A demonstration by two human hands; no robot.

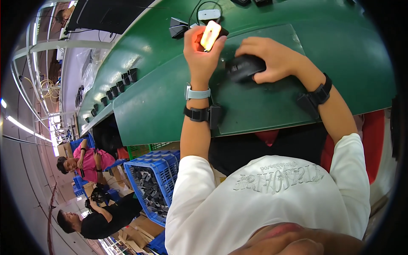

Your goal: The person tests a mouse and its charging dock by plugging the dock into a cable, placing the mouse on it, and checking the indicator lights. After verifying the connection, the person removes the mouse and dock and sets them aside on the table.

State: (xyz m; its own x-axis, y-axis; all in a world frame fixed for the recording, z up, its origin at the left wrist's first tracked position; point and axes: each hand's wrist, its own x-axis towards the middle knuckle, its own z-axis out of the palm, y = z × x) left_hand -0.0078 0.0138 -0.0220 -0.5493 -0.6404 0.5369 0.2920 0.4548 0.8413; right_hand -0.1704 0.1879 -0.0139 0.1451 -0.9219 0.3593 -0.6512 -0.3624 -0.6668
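Over the green mat, my left hand (pixel 202 53) is closed round a small lamp (pixel 211 35) whose oblong face glows bright white and orange. Part of a dark body shows beside the glow; the rest is hidden by my fingers. To its right, my right hand (pixel 274 57) grips a black rounded housing (pixel 245 68), which is blurred, so its details cannot be made out. Just beyond my left hand lie a black angular lamp housing (pixel 178 28) and a white oblong device (pixel 209 15) with a black cable.
Several black housings (pixel 114 90) stand in a row along the bench's left side. Below the bench edge is a blue crate (pixel 172 170) full of dark parts. Two people, in pink (pixel 95 159) and black (pixel 106 219), are off to the left. A dark panel (pixel 110 17) stands at the upper left.
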